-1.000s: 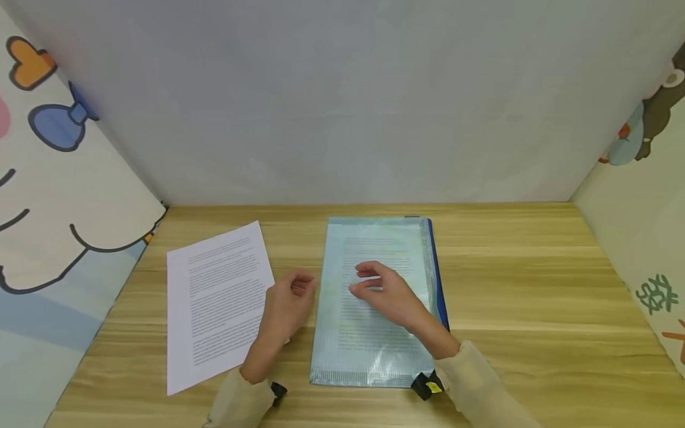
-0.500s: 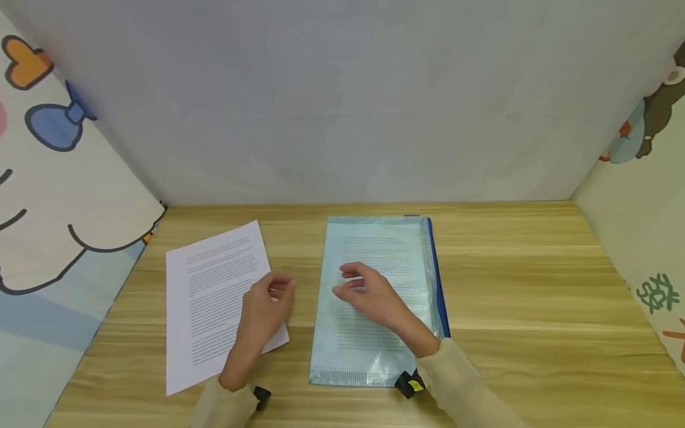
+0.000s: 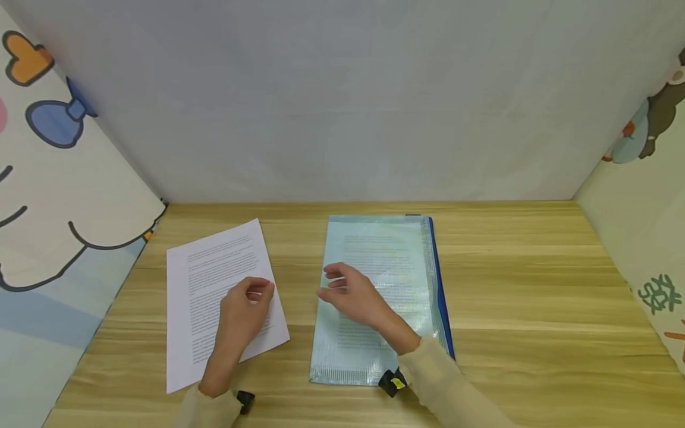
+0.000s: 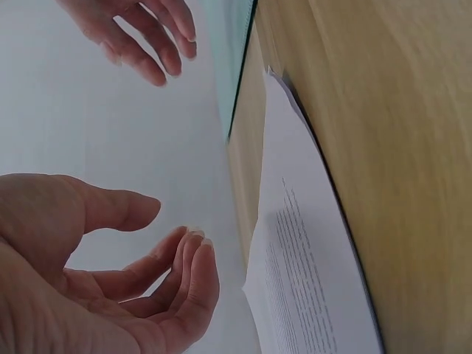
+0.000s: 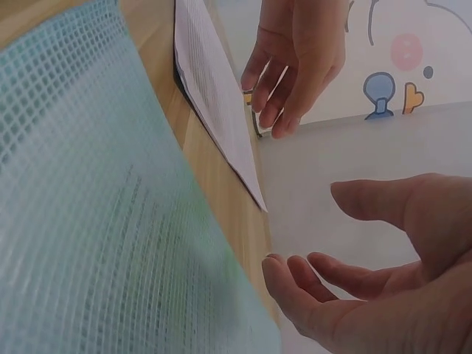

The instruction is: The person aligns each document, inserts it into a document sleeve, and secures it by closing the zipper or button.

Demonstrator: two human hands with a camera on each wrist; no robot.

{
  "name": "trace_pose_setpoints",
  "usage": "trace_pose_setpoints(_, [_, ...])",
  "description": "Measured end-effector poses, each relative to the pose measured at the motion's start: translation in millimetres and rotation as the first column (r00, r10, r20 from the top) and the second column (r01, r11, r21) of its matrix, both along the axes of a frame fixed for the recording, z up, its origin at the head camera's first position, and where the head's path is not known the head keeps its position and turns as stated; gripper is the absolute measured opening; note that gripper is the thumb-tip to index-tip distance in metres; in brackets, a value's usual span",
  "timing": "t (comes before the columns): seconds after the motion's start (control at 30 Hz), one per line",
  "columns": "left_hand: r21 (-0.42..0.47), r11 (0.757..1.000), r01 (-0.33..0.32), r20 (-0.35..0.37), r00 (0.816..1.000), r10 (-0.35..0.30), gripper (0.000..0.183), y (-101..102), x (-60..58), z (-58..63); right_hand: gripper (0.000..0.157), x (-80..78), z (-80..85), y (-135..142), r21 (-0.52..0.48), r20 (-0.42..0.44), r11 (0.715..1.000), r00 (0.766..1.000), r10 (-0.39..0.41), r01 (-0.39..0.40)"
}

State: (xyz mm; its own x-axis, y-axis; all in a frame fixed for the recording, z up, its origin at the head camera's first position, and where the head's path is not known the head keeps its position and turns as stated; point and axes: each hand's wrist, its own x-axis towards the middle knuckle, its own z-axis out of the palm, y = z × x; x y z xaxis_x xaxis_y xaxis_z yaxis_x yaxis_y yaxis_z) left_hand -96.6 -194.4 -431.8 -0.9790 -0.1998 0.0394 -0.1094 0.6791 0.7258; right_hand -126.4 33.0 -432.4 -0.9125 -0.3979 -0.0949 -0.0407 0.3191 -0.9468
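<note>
A stack of printed paper sheets lies slanted on the left of the wooden table. Over its right side hovers my left hand, fingers loosely bent and a gap between thumb and fingertips in the left wrist view. To the right lies a pale green mesh zipper pouch with a dark blue strip along its right edge; printed text shows through it. My right hand is above the pouch's left part, thumb and fingers apart with nothing between them, as the right wrist view shows.
The wooden table extends to the right of the pouch. A pale grey wall stands behind it, and panels with cartoon drawings flank it on both sides. Each wrist wears a small black device.
Both hands have moved left: the left one from the gap between paper and pouch to over the sheets, the right one toward the pouch's left edge. Paper and pouch stay put.
</note>
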Motion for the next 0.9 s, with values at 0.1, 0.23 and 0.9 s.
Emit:
trace_pose_setpoints(0.1, [-0.012,1.000,-0.010,0.010,1.000,0.010,0.026,-6.4,1.7,1.4,0.049,-0.4,-1.2,-4.6,0.006,-0.003,1.000,1.000,0.016,-0.016])
trace_pose_setpoints(0.23, [-0.025,0.999,-0.027,0.005,1.000,0.027,0.028,-15.4,2.5,2.5,0.051,-0.9,-3.5,-10.5,0.009,-0.011,0.999,0.999,0.033,-0.033])
trace_pose_setpoints(0.9, [-0.073,0.988,-0.138,-0.010,0.990,0.137,0.030,-56.4,13.1,-2.1,0.049,0.5,-8.5,-48.9,0.038,-0.027,0.998,0.998,0.048,-0.047])
